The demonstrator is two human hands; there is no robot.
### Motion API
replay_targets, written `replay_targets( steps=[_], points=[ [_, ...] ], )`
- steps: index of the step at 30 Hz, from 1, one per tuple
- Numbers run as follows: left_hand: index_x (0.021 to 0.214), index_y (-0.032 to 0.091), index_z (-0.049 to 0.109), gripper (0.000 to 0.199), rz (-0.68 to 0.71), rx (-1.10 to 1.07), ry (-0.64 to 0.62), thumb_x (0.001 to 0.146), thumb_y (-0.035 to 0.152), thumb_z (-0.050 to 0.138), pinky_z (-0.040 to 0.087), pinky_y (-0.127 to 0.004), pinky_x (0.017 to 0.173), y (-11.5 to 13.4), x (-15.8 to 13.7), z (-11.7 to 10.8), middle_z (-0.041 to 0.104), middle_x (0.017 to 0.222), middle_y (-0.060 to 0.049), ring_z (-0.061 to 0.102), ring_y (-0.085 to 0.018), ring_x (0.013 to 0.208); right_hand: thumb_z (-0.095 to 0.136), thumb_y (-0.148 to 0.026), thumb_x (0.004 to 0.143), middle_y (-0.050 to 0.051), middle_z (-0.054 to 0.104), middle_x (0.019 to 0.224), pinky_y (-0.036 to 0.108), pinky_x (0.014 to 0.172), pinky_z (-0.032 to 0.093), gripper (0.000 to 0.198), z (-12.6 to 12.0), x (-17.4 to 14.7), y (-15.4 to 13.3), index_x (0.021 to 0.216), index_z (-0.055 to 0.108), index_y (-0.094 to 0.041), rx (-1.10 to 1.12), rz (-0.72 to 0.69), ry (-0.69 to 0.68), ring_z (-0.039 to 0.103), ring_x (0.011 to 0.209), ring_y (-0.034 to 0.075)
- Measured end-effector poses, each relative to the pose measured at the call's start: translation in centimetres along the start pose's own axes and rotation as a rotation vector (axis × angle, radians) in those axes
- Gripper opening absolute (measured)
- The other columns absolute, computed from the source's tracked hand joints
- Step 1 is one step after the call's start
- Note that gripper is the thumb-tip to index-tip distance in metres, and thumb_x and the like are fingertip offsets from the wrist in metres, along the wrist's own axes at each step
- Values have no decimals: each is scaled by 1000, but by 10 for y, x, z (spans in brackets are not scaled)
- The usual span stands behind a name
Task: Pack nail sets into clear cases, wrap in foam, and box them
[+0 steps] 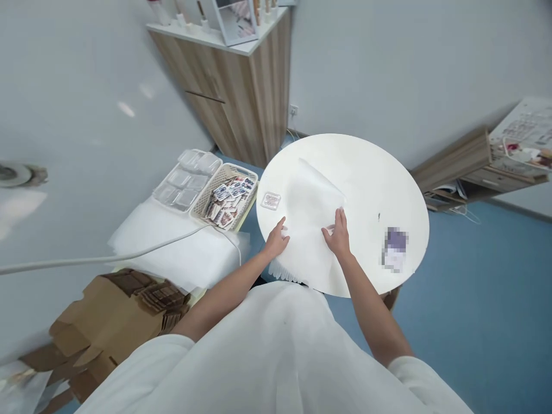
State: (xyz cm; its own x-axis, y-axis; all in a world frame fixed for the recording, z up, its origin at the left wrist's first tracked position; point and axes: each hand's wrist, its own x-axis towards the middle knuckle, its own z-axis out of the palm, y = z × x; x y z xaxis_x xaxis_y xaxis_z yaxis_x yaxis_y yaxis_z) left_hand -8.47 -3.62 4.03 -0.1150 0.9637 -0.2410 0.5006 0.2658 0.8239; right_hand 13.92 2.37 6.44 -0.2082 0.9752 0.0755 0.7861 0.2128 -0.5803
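Translucent sheet (309, 201) on round counter (388, 190) | left hand (276, 240) at sheet's left, right hand (338, 236) its right; both released, spread | flat packet (271, 200) left of sheet

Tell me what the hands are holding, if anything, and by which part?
It can't be told: the left hand and right hand are at the white sheet, but whether either grips it isn't clear.
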Motion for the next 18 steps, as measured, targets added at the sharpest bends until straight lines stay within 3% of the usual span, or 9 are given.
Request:
replay_targets(
  steps=[6, 9, 13, 18],
  points=[
    [125, 15, 46, 49, 110, 183, -103, 76, 14, 49, 44, -34, 88, 18, 16, 47, 54, 111, -9, 56, -15, 80, 46, -30, 80, 14, 8, 150, 34, 74, 50, 79, -13, -16, 49, 143, 0, -20, 4, 138, -47, 59, 85, 18],
    [120, 14, 49, 44, 95, 254, -132, 76, 13, 49, 43, -35, 91, 16, 16, 62, 53, 113, -10, 56, -18, 90, 45, -30, 80, 14, 7, 150, 34, 76, 49, 79, -10, -21, 64, 143, -1, -18, -11, 206, -141, 58, 93, 19],
    [123, 14, 46, 47, 42, 339, -167, 76, 14, 50, 44, -34, 90, 11, 13, 68, 50, 117, -11, 54, -21, 100, 47, -31, 79, 13, 10, 149, 37, 91, 41, 79, -1, -21, 76, 143, 3, -14, -110, 227, -218, 38, 123, 27],
    [127, 17, 42, 50, 14, 448, -212, 77, 17, 50, 46, -31, 82, 13, 12, 64, 48, 119, -10, 55, -21, 100, 50, -37, 78, 13, 12, 149, 46, 98, 29, 81, 10, -14, 83, 142, 5, -16, -224, 295, -265, 22, 130, 30]
  ],
)
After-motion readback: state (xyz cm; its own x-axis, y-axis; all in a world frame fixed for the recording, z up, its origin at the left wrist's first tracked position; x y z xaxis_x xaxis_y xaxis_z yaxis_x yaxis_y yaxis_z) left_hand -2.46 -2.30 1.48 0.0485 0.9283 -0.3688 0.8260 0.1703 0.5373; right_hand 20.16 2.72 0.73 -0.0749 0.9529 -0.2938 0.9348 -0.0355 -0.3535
